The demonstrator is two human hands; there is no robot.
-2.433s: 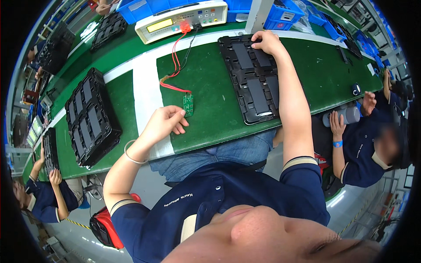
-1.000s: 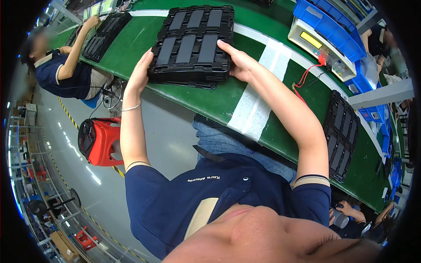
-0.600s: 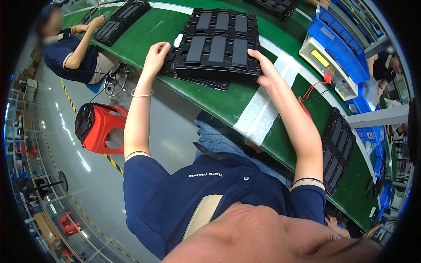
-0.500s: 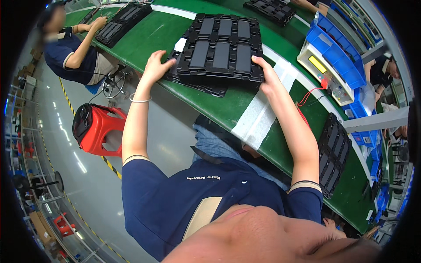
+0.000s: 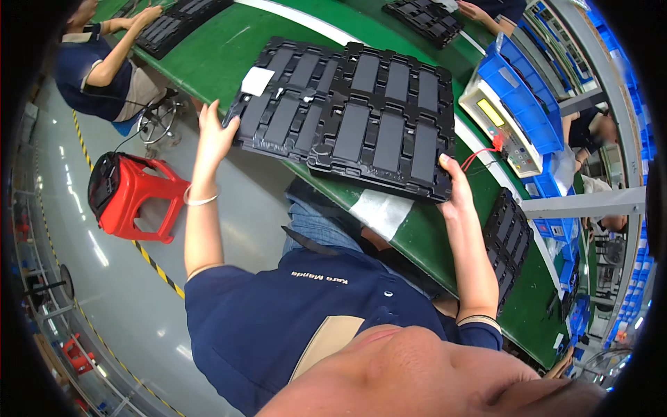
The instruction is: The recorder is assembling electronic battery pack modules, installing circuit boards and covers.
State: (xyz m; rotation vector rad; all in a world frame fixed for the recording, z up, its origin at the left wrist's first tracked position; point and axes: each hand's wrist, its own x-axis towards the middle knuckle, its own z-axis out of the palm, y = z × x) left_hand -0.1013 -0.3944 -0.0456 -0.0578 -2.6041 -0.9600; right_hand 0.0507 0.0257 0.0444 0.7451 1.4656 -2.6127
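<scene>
The long green table point(image 5: 215, 55) was the biggest thing. Over it was the right black tray point(image 5: 392, 108), covering part of the left black tray point(image 5: 292, 115) beside it. A red stool point(image 5: 142, 198) stood off to the left. A cream box point(image 5: 513, 141) sat at the table's far side. The right hand point(image 5: 456, 186) pinched the right black tray's right edge, thumb on top. The left hand point(image 5: 217, 135) was spread out by the left black tray's left edge; I couldn't tell if it touched. White paper point(image 5: 257, 81) lay on that tray.
</scene>
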